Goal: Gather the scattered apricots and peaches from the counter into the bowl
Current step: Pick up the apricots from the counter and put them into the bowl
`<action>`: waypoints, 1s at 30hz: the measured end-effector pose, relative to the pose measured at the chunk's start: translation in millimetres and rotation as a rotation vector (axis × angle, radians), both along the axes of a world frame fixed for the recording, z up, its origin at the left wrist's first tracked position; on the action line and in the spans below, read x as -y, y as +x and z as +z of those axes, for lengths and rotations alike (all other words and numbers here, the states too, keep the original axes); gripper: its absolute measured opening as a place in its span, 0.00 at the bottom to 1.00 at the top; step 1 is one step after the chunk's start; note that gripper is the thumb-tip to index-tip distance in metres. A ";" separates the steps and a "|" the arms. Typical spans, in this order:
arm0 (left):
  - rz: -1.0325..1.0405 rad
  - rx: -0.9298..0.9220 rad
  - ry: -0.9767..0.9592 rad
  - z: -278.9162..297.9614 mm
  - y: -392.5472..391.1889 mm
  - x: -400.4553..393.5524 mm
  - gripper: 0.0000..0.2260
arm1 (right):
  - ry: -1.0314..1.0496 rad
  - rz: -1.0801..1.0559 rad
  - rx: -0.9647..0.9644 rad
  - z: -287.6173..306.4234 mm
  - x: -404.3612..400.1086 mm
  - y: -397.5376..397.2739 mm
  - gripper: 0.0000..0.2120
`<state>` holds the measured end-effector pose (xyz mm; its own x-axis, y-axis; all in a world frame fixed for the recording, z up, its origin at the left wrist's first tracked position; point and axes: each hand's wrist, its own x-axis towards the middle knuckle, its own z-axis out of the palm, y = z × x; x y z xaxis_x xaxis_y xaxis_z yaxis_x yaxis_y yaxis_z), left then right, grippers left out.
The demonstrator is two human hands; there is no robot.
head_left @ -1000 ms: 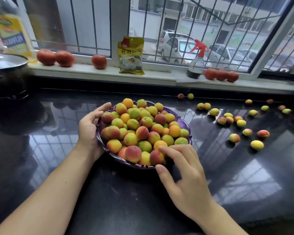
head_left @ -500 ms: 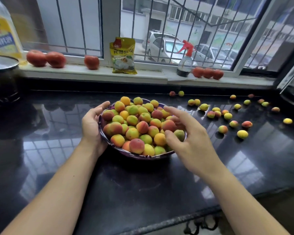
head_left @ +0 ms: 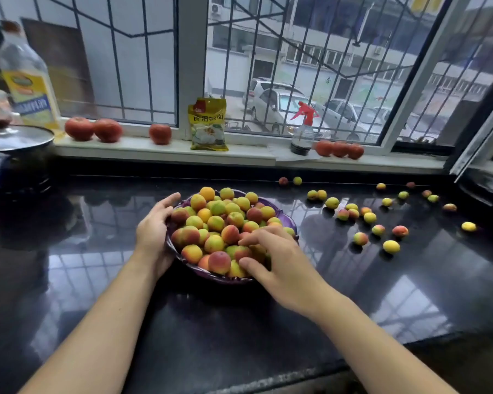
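Note:
A purple bowl (head_left: 281,211) stands mid-counter, heaped with apricots and peaches (head_left: 215,223). My left hand (head_left: 154,234) holds the bowl's left side, thumb along the rim. My right hand (head_left: 282,265) lies on the fruit at the bowl's near right, fingers spread over the pile and thumb against a fruit at the rim. Several loose fruits lie scattered on the black counter to the right, among them a yellow one (head_left: 391,246), a red-green one (head_left: 361,238) and a far yellow one (head_left: 468,226). Two more (head_left: 297,180) sit by the back wall.
The windowsill carries tomatoes (head_left: 79,128), a yellow packet (head_left: 208,125), a spray bottle (head_left: 302,132) and more tomatoes (head_left: 339,149). An oil bottle (head_left: 26,81) and a lidded pot (head_left: 15,137) stand at the far left. The counter's front edge runs below my arms.
My right hand went from the bowl's near rim up over its right side, then came down onto the fruit at the near right. My left hand stayed on the bowl.

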<state>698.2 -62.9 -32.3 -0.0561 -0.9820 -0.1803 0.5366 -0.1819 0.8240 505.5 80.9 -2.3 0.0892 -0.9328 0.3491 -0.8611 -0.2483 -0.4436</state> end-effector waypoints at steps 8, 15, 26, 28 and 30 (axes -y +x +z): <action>0.240 0.075 -0.022 3.2 -25.9 -35.8 0.15 | -0.218 -0.240 0.356 -11.1 -5.3 -90.6 0.16; 0.711 0.113 -0.116 -23.7 -96.7 -84.8 0.19 | 0.013 -0.389 0.227 -15.0 81.5 -198.9 0.15; 0.590 0.088 -0.140 -43.5 -65.2 -41.0 0.22 | 0.301 -0.329 -0.335 -22.7 279.4 -205.9 0.26; 0.567 0.078 -0.161 -47.1 -64.8 -41.1 0.22 | 0.273 -0.400 -0.401 -31.0 301.2 -205.8 0.23; 0.549 0.094 -0.163 -48.8 -63.9 -40.8 0.20 | 0.244 -0.464 -0.448 -40.0 317.4 -209.6 0.20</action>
<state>634.2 -22.0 -81.0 0.4783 -0.8782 -0.0037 0.4399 0.2360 0.8665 295.9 -236.5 -42.3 -0.2516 -0.9567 0.1464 -0.9676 0.2519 -0.0169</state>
